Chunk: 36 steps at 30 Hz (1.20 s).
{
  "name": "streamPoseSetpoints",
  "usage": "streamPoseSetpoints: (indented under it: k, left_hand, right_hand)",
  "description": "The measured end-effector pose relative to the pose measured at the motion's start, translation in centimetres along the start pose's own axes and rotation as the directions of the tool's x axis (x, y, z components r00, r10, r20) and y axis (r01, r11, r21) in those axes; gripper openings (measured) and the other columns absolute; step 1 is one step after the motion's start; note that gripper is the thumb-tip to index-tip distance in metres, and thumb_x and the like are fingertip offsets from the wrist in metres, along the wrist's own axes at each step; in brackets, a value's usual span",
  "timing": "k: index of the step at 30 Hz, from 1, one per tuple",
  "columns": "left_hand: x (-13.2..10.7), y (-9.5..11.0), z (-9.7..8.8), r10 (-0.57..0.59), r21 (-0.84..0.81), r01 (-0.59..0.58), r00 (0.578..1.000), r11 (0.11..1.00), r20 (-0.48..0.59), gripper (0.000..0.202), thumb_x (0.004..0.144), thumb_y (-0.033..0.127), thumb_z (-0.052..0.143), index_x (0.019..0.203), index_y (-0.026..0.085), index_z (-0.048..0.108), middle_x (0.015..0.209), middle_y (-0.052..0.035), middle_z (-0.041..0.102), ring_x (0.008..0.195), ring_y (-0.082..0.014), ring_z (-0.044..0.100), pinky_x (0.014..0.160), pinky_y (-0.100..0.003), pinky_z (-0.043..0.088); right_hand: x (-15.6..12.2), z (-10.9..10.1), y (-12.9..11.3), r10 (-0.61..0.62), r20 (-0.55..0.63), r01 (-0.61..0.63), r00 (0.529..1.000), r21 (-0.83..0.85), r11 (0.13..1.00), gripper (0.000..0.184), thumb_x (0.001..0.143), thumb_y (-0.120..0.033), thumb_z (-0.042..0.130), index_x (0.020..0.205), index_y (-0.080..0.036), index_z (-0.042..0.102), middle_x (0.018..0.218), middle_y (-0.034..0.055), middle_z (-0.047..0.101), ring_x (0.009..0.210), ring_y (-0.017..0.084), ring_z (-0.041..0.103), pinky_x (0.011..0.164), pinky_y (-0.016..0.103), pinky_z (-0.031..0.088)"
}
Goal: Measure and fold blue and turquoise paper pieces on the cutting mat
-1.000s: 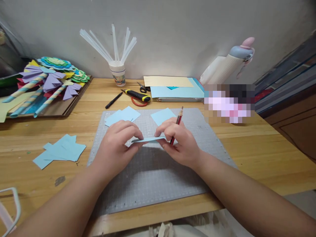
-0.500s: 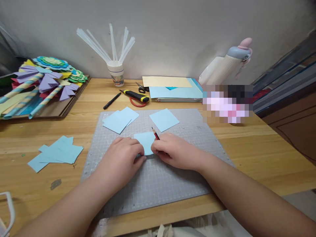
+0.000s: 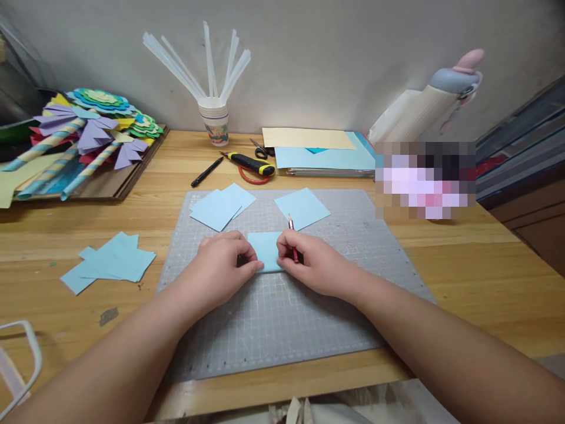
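A light blue piece of paper [image 3: 266, 247] is held between my hands on the grey cutting mat [image 3: 273, 318]. My left hand [image 3: 227, 257] pinches its lower left edge with thumb and fingers. My right hand [image 3: 311, 259] grips the paper's right side near the lower edge. Tucked in that same hand is a dark red pencil [image 3: 291, 222], its tip pointing up and away. Beyond the hands, overlapping blue paper squares [image 3: 216, 209] lie at the mat's back left. A single blue square [image 3: 302, 207] rests just past my right hand.
Left of the mat is a pile of blue paper pieces [image 3: 115, 259]. Behind it stand a black pen [image 3: 206, 172], a yellow-black cutter [image 3: 249, 163], scissors [image 3: 261, 152], stacked paper [image 3: 324, 158] and a paper cup [image 3: 215, 123] of white strips. Paper flowers [image 3: 97, 126] lie back left; a bottle [image 3: 441, 100] leans right.
The camera view has shifted, so everything sits slightly right and higher. The pencil in my right hand stands more upright. Both hands stay on the paper, whose near edge now looks straighter.
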<state>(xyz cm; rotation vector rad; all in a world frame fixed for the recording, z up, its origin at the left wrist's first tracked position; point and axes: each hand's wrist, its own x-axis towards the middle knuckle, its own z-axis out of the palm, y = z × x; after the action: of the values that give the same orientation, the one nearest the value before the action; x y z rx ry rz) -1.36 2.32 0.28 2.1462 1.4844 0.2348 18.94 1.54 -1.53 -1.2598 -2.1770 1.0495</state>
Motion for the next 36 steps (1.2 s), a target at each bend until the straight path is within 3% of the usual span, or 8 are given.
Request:
streamPoseSetpoints:
  k: [4,7,9,11,14,21,29,36]
  left_hand:
    - [-0.4,0.1,-0.5,-0.037,0.040,0.042,0.993,0.998,-0.109,0.014,0.084,0.030,0.055,0.079,0.021,0.064,0.088,-0.0019,0.063,0.083,-0.0197,0.058,0.074,-0.034,0.042]
    - [-1.7,1.4,-0.2,0.010,0.152,0.015,0.987,0.988,-0.163,0.019,0.089,0.027,0.047,0.089,0.021,0.064,0.093,-0.0043,0.062,0.083,-0.0214,0.059,0.070,-0.035,0.044]
    - [-2.9,2.5,0.7,0.115,0.295,-0.083,0.989,0.952,-0.091,0.023,0.091,0.026,0.045,0.097,0.020,0.066,0.096,-0.0069,0.063,0.089,-0.0242,0.060,0.074,-0.037,0.047]
    - [-4.2,3.6,2.0,0.134,0.456,-0.136,0.990,0.880,0.036,0.025,0.089,0.024,0.046,0.103,0.019,0.067,0.101,-0.0102,0.065,0.086,-0.0261,0.061,0.069,-0.039,0.049]
    - [-5.6,4.3,3.9,0.158,0.566,-0.193,0.981,0.801,0.111,0.042,0.090,0.026,0.046,0.130,0.018,0.055,0.132,-0.0171,0.057,0.093,-0.0285,0.063,0.062,-0.037,0.050]
    - [-7.2,3.4,5.2,0.201,0.430,-0.202,0.978,0.880,0.049,0.052,0.087,0.028,0.046,0.138,0.019,0.049,0.143,-0.0198,0.047,0.074,-0.0296,0.067,0.052,-0.040,0.050]
    - [-7.5,2.8,5.7,0.259,0.455,-0.262,0.963,0.851,0.070,0.053,0.088,0.027,0.043,0.139,0.013,0.047,0.138,-0.0262,0.049,0.067,-0.0256,0.068,0.047,-0.035,0.050]
    - [-7.3,2.7,5.3,0.265,0.494,-0.251,0.963,0.832,0.042,0.053,0.087,0.028,0.044,0.138,0.015,0.049,0.136,-0.0234,0.052,0.066,-0.0238,0.068,0.047,-0.033,0.051]
  right_hand:
    - [0.2,0.2,0.0,0.044,-0.027,-0.045,0.999,-0.022,0.999,0.011,0.080,-0.012,0.048,0.082,-0.022,0.046,0.071,-0.0044,0.051,0.063,0.012,0.047,0.059,0.025,0.034]
    - [0.3,0.3,0.0,0.051,-0.031,-0.052,0.998,-0.031,0.998,0.012,0.080,-0.011,0.047,0.081,-0.023,0.045,0.070,-0.0049,0.051,0.063,0.012,0.047,0.059,0.025,0.034]
    - [0.4,0.3,-0.1,0.046,-0.031,-0.047,0.998,-0.033,0.998,0.012,0.079,-0.011,0.048,0.079,-0.022,0.044,0.069,-0.0051,0.050,0.062,0.012,0.046,0.058,0.024,0.034]
    - [0.5,0.2,-0.1,0.031,-0.028,-0.032,0.999,-0.032,0.999,0.013,0.079,-0.010,0.048,0.078,-0.022,0.042,0.069,-0.0050,0.049,0.062,0.012,0.045,0.058,0.024,0.034]
    - [0.5,0.1,-0.2,0.006,-0.009,-0.006,1.000,-0.033,0.999,0.014,0.078,-0.009,0.048,0.078,-0.022,0.042,0.071,-0.0046,0.050,0.062,0.011,0.045,0.058,0.024,0.033]
    - [0.6,0.1,-0.2,-0.010,0.012,0.011,1.000,-0.114,0.993,0.015,0.076,-0.007,0.048,0.077,-0.021,0.045,0.071,-0.0035,0.052,0.062,0.011,0.045,0.057,0.024,0.033]
    - [0.6,0.4,-0.6,-0.034,0.004,0.034,0.999,-0.144,0.989,0.012,0.080,-0.010,0.052,0.078,-0.021,0.047,0.071,-0.0022,0.054,0.063,0.013,0.046,0.058,0.026,0.033]
    - [1.3,1.6,-1.2,-0.030,-0.042,0.026,0.999,-0.079,0.997,0.014,0.082,-0.010,0.054,0.076,-0.021,0.046,0.069,-0.0029,0.054,0.066,0.013,0.048,0.063,0.027,0.036]
